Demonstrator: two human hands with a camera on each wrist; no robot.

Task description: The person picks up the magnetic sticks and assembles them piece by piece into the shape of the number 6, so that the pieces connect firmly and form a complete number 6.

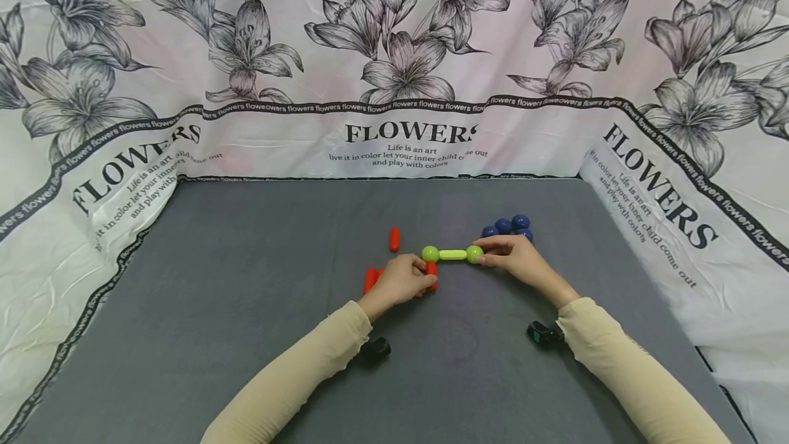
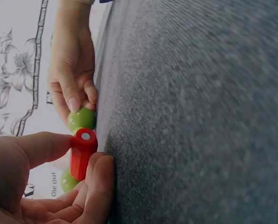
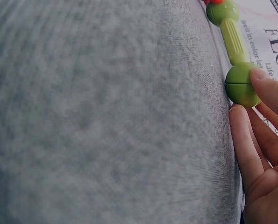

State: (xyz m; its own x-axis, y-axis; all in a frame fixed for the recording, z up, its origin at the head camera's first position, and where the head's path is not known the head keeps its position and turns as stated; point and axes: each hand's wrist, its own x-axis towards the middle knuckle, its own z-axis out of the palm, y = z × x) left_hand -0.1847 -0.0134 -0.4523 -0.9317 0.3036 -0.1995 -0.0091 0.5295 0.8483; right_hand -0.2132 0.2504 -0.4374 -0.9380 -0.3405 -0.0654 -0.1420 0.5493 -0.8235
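A yellow-green rod (image 1: 453, 255) joins two green balls, the left ball (image 1: 430, 253) and the right ball (image 1: 474, 254), in a line on the table. My left hand (image 1: 403, 280) pinches a red rod (image 1: 432, 276) between thumb and fingers, its far end against the left ball. In the left wrist view a pale round spot shows on the end of that red rod (image 2: 84, 154). My right hand (image 1: 516, 262) holds the right ball between thumb and fingers; the right wrist view shows a seam around this ball (image 3: 242, 88).
Beyond my left hand lies a single red rod (image 1: 394, 239). More red rods (image 1: 370, 280) lie beside that hand, partly covered by it. Several dark blue balls (image 1: 503, 226) sit just past my right hand. A flower-printed cloth (image 1: 407, 142) borders the grey table (image 1: 246, 279).
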